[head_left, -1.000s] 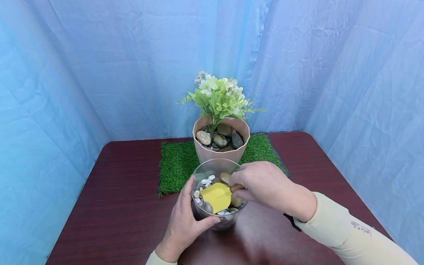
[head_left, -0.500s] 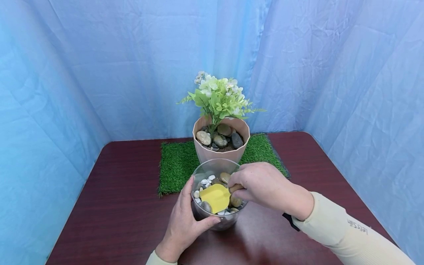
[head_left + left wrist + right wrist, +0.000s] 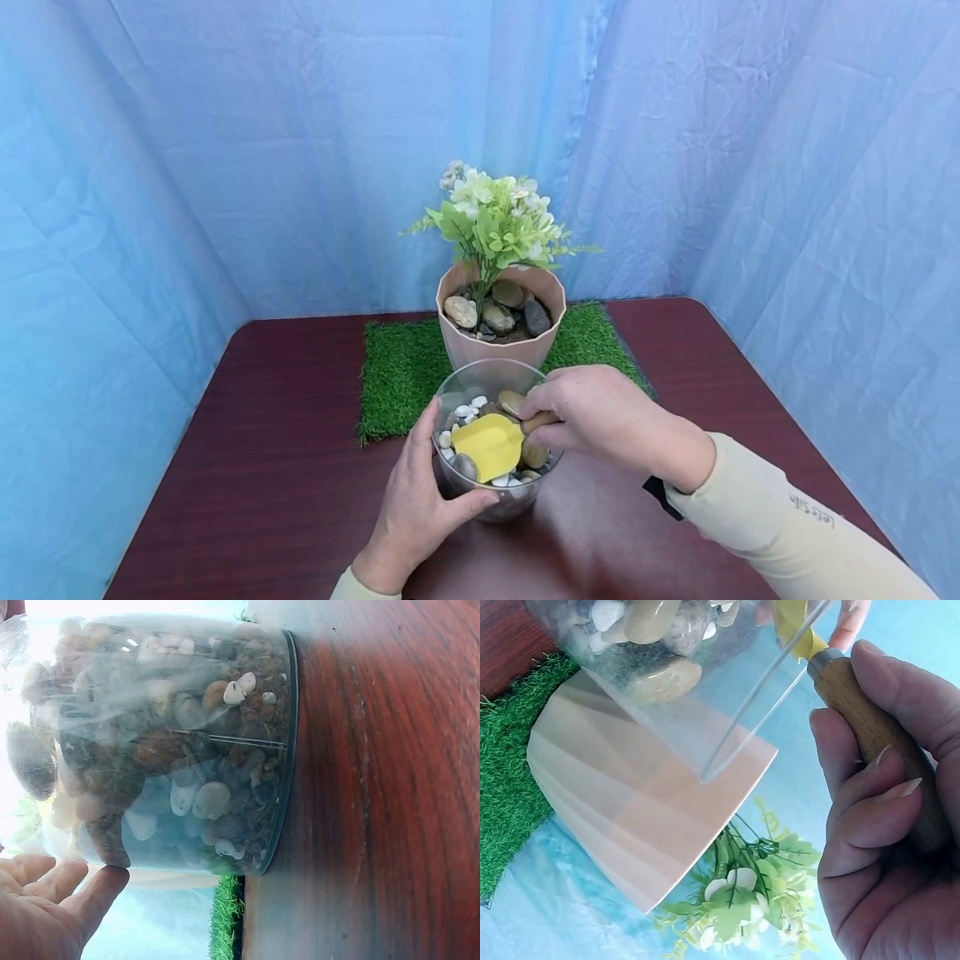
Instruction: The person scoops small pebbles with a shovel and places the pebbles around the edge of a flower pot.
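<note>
A clear container (image 3: 501, 507) of stones stands near the table's front. My left hand (image 3: 422, 492) grips its left side, fingers outside the wall and thumb at the front rim; the left wrist view shows the fingers (image 3: 90, 900) against the clear wall. My right hand (image 3: 607, 417) holds the wooden handle (image 3: 870, 712) of a small shovel, fingers curled round it. The shovel's yellow blade (image 3: 489, 447) lies over white pebbles (image 3: 465, 411), a grey stone (image 3: 465, 466) and brown stones (image 3: 534, 454) within the rim. Whether it touches them I cannot tell.
Directly behind the container, a pink pot (image 3: 498, 354) holds large stones and a white-flowered plant (image 3: 498, 217). The pot stands on a green grass mat (image 3: 401, 379) on the dark red table (image 3: 285, 467). Blue curtains (image 3: 337, 150) hang behind and at both sides.
The shovel and my right hand shifted slightly left, then slightly back to the right, with more of the handle showing now. My left hand and the container have stayed in place.
</note>
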{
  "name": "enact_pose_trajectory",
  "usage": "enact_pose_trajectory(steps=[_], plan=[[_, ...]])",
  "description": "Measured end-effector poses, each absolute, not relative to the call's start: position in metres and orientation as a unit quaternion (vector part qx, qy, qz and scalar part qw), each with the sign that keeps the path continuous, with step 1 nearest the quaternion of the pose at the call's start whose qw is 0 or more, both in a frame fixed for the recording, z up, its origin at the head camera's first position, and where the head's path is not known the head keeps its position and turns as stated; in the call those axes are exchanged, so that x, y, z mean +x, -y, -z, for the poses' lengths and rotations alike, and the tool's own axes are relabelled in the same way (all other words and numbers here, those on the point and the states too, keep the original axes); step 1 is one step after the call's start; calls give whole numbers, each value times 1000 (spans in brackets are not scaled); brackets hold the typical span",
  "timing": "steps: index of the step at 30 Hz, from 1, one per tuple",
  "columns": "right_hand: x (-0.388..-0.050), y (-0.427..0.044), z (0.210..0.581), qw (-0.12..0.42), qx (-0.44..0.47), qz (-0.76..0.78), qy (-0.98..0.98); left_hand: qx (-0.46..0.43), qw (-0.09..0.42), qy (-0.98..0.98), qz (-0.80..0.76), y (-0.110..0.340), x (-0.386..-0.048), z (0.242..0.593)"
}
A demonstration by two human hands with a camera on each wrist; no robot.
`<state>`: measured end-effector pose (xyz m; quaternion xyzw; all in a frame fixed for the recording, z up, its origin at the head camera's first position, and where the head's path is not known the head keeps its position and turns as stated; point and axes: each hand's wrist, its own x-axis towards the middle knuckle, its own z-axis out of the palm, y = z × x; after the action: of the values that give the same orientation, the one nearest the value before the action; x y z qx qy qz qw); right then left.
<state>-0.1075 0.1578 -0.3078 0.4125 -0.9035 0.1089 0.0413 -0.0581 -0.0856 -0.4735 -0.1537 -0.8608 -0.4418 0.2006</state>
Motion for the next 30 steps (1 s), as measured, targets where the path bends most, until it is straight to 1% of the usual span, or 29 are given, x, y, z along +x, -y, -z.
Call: enact_pose_trajectory(steps=[5, 21, 30], plan=[[-110, -159, 311, 30, 408, -120, 905, -157, 209, 860, 439, 85, -59, 474], [-118, -162, 318, -36, 355, -165, 919, -149, 198, 862, 441, 85, -58, 472], [-122, -168, 327, -45, 344, -199, 917, -155, 206, 860, 440, 85, -58, 474]])
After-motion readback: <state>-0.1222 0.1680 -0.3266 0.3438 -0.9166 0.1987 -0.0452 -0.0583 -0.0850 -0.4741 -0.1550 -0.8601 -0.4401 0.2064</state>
